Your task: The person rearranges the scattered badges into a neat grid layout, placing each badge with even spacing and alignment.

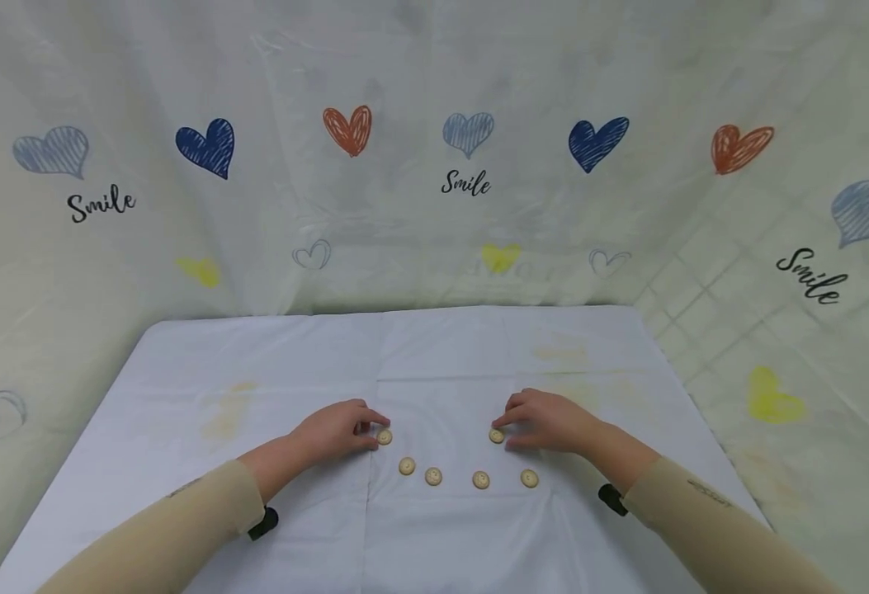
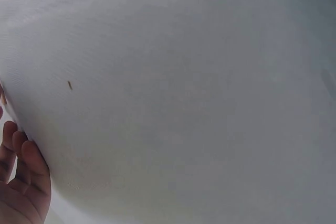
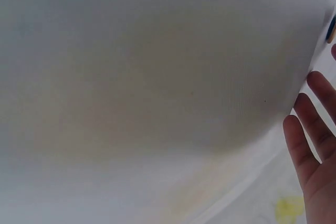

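Thumb and index finger of my left hand (image 1: 337, 431) pinch a round tan button (image 1: 384, 436) at its edges, low on the white cloth. Opposite it, my right hand (image 1: 549, 421) pinches a similar button (image 1: 497, 436) between thumb and index finger. Nearer to me, more buttons lie flat in a loose curved row: two on the left (image 1: 407, 466) (image 1: 433, 476) and two on the right (image 1: 481, 479) (image 1: 529, 478). The left wrist view catches the curled fingers (image 2: 31, 161) at the cloth; the right wrist view has spread fingers (image 3: 310, 124). Neither wrist view clearly shows a button.
A white cloth (image 1: 256, 478) with folds and faint yellow stains covers the table. Behind and beside it hangs a pale sheet (image 1: 404, 49) printed with hearts and the word Smile. Dark wrist devices (image 1: 263, 523) (image 1: 612, 499) sit under both forearms.
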`<act>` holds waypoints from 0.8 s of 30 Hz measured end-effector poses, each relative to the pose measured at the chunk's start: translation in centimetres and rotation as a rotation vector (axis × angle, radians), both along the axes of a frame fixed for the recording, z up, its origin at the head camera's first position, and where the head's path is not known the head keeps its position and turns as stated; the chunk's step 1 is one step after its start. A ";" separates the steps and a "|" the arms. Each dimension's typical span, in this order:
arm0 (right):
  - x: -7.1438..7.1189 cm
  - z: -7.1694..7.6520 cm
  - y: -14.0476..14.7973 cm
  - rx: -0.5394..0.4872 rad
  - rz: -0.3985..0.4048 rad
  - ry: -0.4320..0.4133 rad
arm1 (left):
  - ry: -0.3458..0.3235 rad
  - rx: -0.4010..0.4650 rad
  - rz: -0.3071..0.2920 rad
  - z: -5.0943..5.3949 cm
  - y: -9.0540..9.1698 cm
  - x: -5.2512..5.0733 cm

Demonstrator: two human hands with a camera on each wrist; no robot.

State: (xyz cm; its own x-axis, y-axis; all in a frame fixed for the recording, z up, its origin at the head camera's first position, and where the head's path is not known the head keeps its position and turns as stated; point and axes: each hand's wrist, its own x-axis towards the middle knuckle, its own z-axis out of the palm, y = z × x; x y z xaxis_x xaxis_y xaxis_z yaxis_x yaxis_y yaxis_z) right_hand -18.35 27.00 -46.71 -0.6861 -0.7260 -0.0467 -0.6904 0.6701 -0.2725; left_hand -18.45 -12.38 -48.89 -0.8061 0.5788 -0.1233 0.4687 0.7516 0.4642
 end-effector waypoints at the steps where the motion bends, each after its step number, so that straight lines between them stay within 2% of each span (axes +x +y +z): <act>1: -0.1 -0.1 -0.1 -0.001 0.002 -0.002 | 0.002 -0.001 0.001 0.0 0.0 0.0; 10: -0.8 -0.7 -0.6 -0.019 0.025 0.020 | 0.003 0.004 0.002 0.0 0.1 0.1; 18: -1.0 -0.7 -1.0 0.000 -0.017 -0.016 | 0.023 -0.034 0.005 0.0 0.3 0.0; 24: -0.9 -0.7 -1.1 -0.007 -0.014 -0.006 | 0.037 -0.039 0.004 0.1 0.3 0.1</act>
